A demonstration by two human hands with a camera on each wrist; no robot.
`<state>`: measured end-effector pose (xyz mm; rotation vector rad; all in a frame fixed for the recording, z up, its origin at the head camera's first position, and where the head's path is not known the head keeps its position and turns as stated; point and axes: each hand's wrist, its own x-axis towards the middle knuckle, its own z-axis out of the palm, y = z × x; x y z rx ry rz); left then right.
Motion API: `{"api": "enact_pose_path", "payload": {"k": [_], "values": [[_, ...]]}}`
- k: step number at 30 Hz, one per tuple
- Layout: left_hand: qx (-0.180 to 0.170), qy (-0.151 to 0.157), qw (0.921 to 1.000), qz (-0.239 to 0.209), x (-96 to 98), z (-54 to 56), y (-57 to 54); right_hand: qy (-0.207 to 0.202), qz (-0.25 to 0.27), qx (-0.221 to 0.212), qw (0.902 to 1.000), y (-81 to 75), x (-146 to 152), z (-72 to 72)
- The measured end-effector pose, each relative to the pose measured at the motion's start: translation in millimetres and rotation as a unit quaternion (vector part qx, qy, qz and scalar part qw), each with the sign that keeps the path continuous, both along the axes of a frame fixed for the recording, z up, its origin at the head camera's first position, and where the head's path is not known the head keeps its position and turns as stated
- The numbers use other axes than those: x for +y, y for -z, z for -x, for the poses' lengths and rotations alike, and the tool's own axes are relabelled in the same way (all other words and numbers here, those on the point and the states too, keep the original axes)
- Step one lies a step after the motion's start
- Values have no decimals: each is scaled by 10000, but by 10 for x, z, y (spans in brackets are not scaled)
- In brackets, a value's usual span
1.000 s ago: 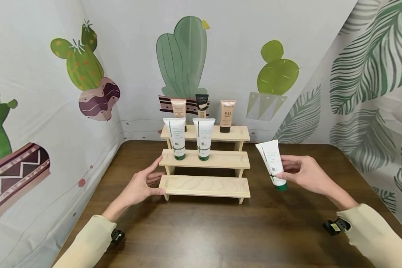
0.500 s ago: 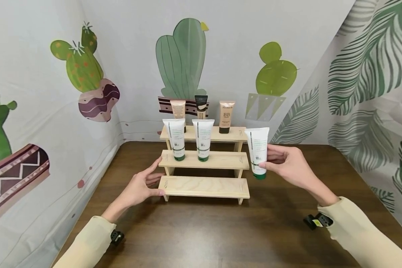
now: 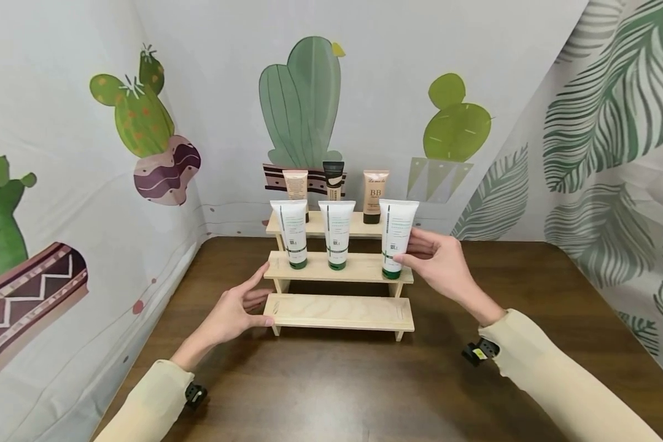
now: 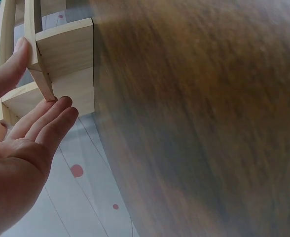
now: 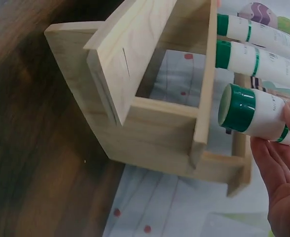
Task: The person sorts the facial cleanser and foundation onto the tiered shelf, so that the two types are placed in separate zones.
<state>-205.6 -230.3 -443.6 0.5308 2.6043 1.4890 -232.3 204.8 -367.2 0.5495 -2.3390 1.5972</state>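
My right hand (image 3: 444, 264) pinches a white squeeze tube (image 3: 399, 236) by its lower part, green cap down, at the right end of the middle step. In the right wrist view, the underside of its green cap (image 5: 236, 108) shows, with a small gap to the step. Two matching white tubes, one on the left (image 3: 291, 233) and one in the middle (image 3: 338, 233), stand on that step. My left hand (image 3: 232, 313) holds the left end of the wooden three-step display stand (image 3: 339, 310), thumb on the bottom step, fingers along the side.
On the top step stand a pink-beige tube (image 3: 296, 184), a black-topped tube (image 3: 334, 178) and a beige BB cream tube (image 3: 374, 193). Dark wooden table (image 3: 320, 387) lies under the stand. A cactus-printed cloth (image 3: 387, 80) hangs close behind.
My right hand has carried its white tube leftward from beside the stand to the middle step's right end, turning it more upright. My left hand keeps its place on the stand.
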Motion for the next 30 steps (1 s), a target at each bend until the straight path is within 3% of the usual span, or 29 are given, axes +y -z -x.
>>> {"api": "enact_pose_path", "payload": {"k": [10, 30], "values": [[13, -25, 10000, 47, 18, 5, -19, -149, 394, 134, 9990, 133, -187, 141], [14, 50, 10000, -10, -12, 11, -39, -208, 326, 350, 9986, 193, -261, 202]]}}
